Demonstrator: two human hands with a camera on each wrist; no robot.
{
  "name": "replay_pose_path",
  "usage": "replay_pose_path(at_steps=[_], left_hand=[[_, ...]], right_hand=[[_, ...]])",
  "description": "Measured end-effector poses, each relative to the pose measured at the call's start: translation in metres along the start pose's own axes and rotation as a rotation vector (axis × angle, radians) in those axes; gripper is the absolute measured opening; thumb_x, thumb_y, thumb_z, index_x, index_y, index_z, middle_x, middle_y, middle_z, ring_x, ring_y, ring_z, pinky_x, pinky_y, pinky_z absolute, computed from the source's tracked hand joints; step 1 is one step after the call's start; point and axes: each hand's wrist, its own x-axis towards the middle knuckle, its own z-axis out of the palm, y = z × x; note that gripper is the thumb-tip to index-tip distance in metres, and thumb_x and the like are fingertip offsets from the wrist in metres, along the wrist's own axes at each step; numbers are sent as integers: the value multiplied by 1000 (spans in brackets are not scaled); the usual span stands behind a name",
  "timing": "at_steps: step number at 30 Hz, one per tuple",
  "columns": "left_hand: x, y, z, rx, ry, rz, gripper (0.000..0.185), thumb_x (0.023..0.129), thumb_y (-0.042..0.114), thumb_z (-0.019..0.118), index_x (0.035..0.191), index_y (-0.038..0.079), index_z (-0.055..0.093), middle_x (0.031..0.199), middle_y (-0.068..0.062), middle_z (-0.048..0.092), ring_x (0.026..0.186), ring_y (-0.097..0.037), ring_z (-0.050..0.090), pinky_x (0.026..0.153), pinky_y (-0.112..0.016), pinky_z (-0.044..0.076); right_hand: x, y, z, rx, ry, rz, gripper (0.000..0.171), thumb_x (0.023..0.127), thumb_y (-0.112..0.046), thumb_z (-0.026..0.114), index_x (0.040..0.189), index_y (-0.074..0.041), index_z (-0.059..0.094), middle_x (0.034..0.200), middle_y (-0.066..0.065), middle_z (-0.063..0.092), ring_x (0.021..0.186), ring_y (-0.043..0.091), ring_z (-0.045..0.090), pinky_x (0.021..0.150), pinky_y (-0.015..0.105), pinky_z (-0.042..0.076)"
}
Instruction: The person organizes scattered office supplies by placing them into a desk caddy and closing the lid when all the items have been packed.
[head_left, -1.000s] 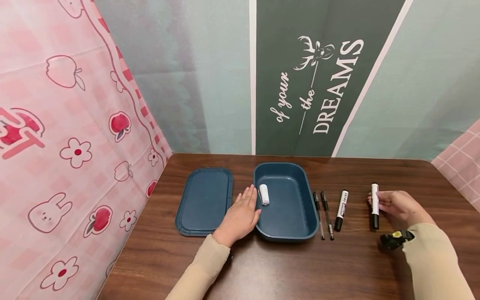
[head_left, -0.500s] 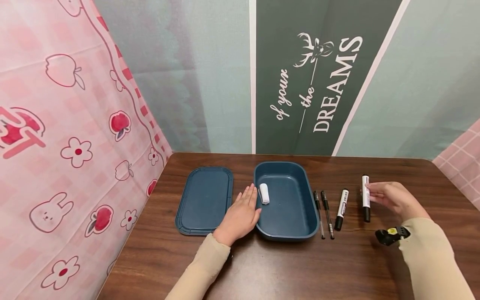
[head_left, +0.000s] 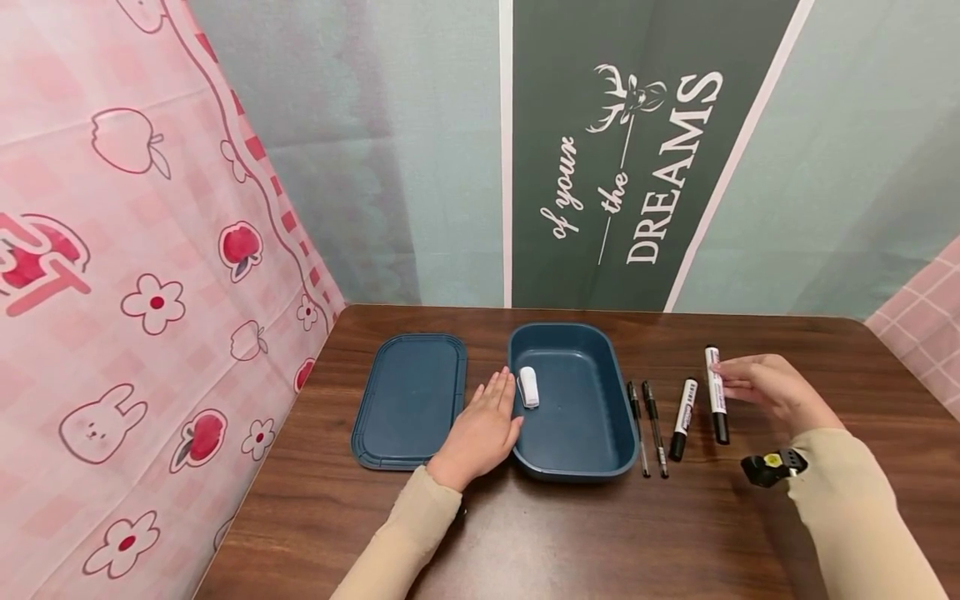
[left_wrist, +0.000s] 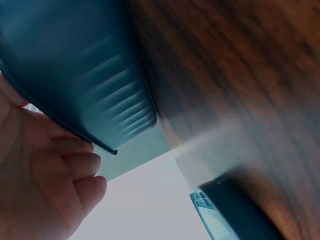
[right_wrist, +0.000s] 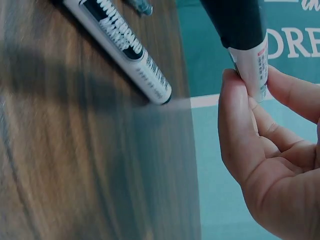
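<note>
My right hand pinches a whiteboard marker with a white barrel and black cap. The right wrist view has this held marker between thumb and fingertips, raised off the table. Just left of it lies a second whiteboard marker, its printed label legible as the lying marker in the right wrist view. My left hand rests with straight fingers along the left rim of a blue plastic box. Inside the box, by that rim, is a small white stapler-like object.
Two black-capped pens lie between the box and the markers. Left of the box sits its flat blue lid. A brown wooden table carries everything, with a printed curtain behind its far edge.
My right hand has carried the marker leftward and slightly away from me, closer to the marker lying on the table. My left hand has stayed at the box rim.
</note>
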Motion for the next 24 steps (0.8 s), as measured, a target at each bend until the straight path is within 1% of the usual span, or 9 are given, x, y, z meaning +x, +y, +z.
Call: replay_pose_path(at_steps=[2,4,6,7,9,11,14,19,24], left_hand=[[0,0,0,2,-1,-1,59,102,31,39,147,-4,25,153,-17,21,141,-25,21,113,-38,23],[0,1,0,2,-1,-3,59,102,32,40,147,-4,25,153,-17,21,141,-25,21,113,-38,23],[0,1,0,1,-2,-5,59,102,32,40,147,-4,25,153,-17,21,141,-25,20,113,-38,23],[0,1,1,1,-2,-5,59,102,32,40,147,-4,25,153,-17,21,141,-25,20,113,-38,22],[1,1,1,1,0,-6,59,102,32,40,147,-3,25,153,-17,21,141,-25,20,113,-38,22],[1,1,1,4,-2,-7,59,102,32,40,147,-3,25,153,-17,21,141,-25,20,113,-38,22],[1,1,1,6,0,-5,59,101,32,40,147,-3,26,153,-17,22,141,-25,21,113,-38,23],[1,1,1,12,11,0,59,101,32,41,146,-3,27,153,-17,23,140,-26,23,113,-38,24],[2,1,0,16,12,-2,59,101,32,41,146,-3,27,153,-17,23,141,-25,22,113,-38,24]], right_hand=[[2,-3,4,-42,-1,-3,27,94,1,54,83,-13,74,84,-5,67,76,6,64,67,23,56],[3,-7,8,-110,-7,-17,21,94,-1,55,87,-10,73,87,-5,67,78,5,64,69,23,56],[4,-9,13,-174,-10,-26,15,94,-4,56,95,-4,71,88,-6,66,80,4,63,71,24,56],[5,-11,16,-199,-6,-27,15,94,-5,56,99,1,69,89,-6,66,80,4,64,72,25,56],[5,-12,22,-256,-2,-25,24,95,-8,57,108,11,64,90,-6,65,81,4,63,74,26,56],[7,-13,28,-273,4,-10,32,94,-10,58,111,17,59,88,-5,65,79,4,63,74,28,56],[9,-13,35,-274,1,1,35,94,-9,58,111,21,57,87,-2,66,76,5,63,73,28,56],[13,-14,43,-266,-8,0,30,94,-8,58,107,19,61,84,-2,67,74,4,63,71,27,56],[18,-16,52,-297,-12,-7,36,93,-10,60,108,22,58,83,0,66,73,5,63,69,26,56]])
